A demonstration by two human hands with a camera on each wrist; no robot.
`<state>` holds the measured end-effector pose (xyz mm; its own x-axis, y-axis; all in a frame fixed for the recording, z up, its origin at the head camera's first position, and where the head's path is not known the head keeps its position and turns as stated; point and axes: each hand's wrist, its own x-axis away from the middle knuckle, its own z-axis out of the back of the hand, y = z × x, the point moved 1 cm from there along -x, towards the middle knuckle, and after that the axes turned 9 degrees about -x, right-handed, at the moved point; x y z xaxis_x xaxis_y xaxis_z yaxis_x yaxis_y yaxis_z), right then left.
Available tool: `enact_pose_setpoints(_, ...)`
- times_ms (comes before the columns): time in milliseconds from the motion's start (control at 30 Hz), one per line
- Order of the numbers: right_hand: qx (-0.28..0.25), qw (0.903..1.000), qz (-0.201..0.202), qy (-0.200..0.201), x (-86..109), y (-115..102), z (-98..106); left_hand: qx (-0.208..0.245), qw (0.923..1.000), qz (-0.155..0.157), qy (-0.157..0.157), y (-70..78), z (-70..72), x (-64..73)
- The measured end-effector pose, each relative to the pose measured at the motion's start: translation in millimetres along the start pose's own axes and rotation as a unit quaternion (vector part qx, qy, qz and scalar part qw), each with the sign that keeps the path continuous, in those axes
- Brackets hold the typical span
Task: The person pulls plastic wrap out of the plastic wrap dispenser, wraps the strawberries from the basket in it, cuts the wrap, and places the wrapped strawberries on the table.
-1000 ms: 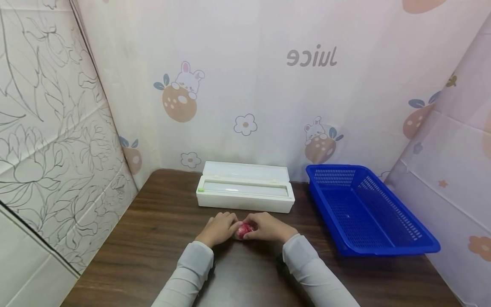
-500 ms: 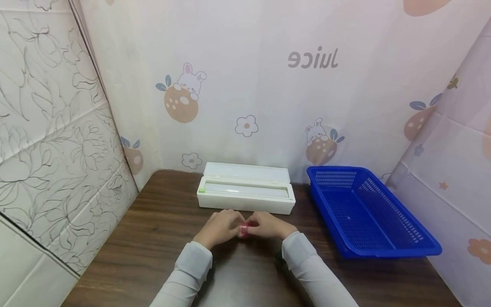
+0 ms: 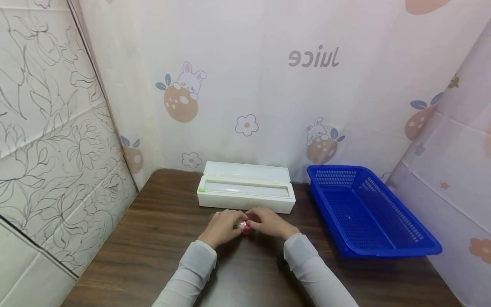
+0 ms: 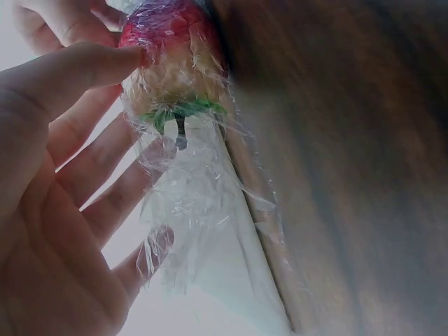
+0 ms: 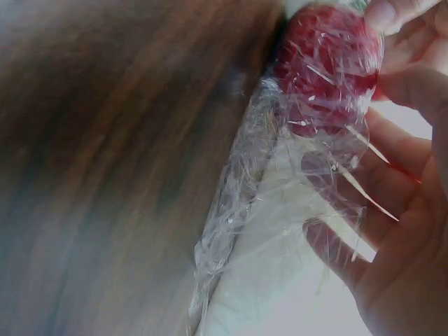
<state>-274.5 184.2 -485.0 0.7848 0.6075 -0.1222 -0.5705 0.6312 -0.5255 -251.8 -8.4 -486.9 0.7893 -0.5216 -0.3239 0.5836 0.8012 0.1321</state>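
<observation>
A small red fruit (image 3: 246,227), pale near its green leafy cap and dark stem, is wrapped in crinkled cling film. It is between both hands, just in front of a white cling film dispenser (image 3: 246,198). My left hand (image 3: 221,228) pinches the fruit with its thumb on the near side and fingers behind. From the other side my right hand (image 3: 270,222) grips it by thumb and fingers. Loose film (image 4: 199,203) trails past the stem end in the left wrist view. In the right wrist view more film (image 5: 234,196) hangs off the fruit's red end.
The dispenser's lid (image 3: 246,172) is raised at the back, and a roll shows in its slot. A blue plastic basket (image 3: 337,226) stands on the right of the brown wooden table (image 3: 153,238). Printed curtains (image 3: 245,85) hang behind and at the sides.
The fingers have shifted around the wrapped fruit, which has turned slightly and stays in about the same place. The right hand's fingers have moved a little back. Dispenser and basket have not moved.
</observation>
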Motion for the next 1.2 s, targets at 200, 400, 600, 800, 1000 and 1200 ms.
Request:
enact_pose_setpoints(200, 0.060, 0.9974, 0.015, 0.036, 3.7, -0.8, -4.7, 0.000, 0.9998, 0.000, -0.022, -2.6, -0.8, -4.3)
enact_pose_setpoints(400, 0.058, 0.9973, 0.036, 0.028, 5.5, 0.5, -3.9, 0.000, 0.9998, -0.011, -0.018, -4.0, 0.5, -5.4)
enact_pose_setpoints(600, 0.007, 0.9997, 0.025, 0.002, 7.9, 1.2, -0.6, 0.042, 0.9985, -0.013, -0.033, -4.3, 0.9, -3.6)
enact_pose_setpoints(800, -0.065, 0.9973, -0.020, -0.029, 11.3, 2.5, 2.1, 0.108, 0.9919, -0.011, -0.067, -6.9, 0.0, 0.0)
enact_pose_setpoints(1000, -0.064, 0.9971, -0.023, -0.033, 9.3, 6.6, 4.5, 0.136, 0.9879, 0.003, -0.074, -10.4, -2.1, 0.3)
enact_pose_setpoints(1200, -0.058, 0.9970, -0.038, -0.035, 6.6, 8.0, 3.7, 0.099, 0.9910, 0.021, -0.088, -8.6, -1.8, -0.6)
